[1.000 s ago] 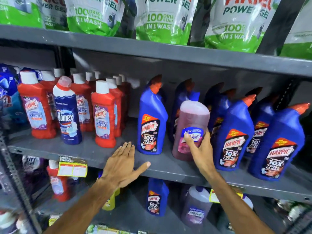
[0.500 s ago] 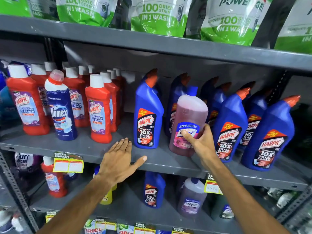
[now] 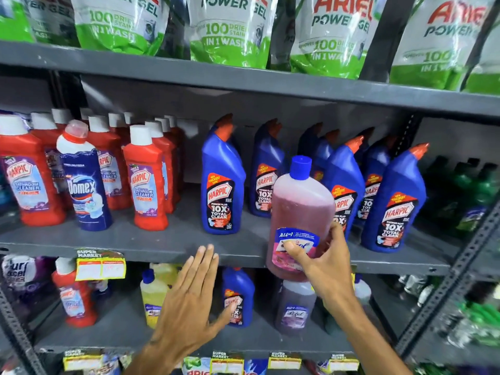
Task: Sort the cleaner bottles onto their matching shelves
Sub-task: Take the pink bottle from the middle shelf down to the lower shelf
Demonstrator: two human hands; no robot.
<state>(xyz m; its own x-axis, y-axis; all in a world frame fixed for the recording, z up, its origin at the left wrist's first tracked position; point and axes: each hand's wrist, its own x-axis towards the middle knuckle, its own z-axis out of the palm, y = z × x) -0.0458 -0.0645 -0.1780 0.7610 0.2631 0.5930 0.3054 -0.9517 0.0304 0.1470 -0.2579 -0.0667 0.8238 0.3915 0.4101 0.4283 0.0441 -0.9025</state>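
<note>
Right now my right hand [image 3: 322,263] grips one pink bottle [image 3: 300,212] low on its body, thumb across the label and fingers curled around the far side. It has a blue cap, and its label reads "ALL in 1"; the brand word beneath is partly hidden by my thumb. I hold it upright in front of the middle shelf [image 3: 162,247], its base just below the shelf's front edge, off the shelf.

My left hand [image 3: 189,301] holds nothing: it is flat, fingers straight and together, their tips near the shelf edge.

On the middle shelf, at the left, stand red Harpic bottles [image 3: 146,182] with white caps, reading "HARPIC BATHROOM CLEANER 10X". I count three in the front row, with more behind that I cannot count surely. Among them is one dark blue Domex bottle [image 3: 84,182] with a red and white top. To the right stand blue Harpic bottles [image 3: 223,182] with orange nozzles, reading "NEW THICKEST EVER", "POWER PLUS" and "10X TOTAL CLEAN". Three stand in front, and at least four more sit behind.

Above, four green and white pouches [image 3: 224,31] show clearly, printed "ARIEL POWER GEL" and "100 DRIED STAINS IN 1 WASH".

On the lower shelf I see one purple bottle [image 3: 295,307] marked "ALL in 1", one blue Harpic, one yellow bottle [image 3: 154,296] and one red bottle. A yellow tag [image 3: 100,263] reads "SUPER MARKET".
</note>
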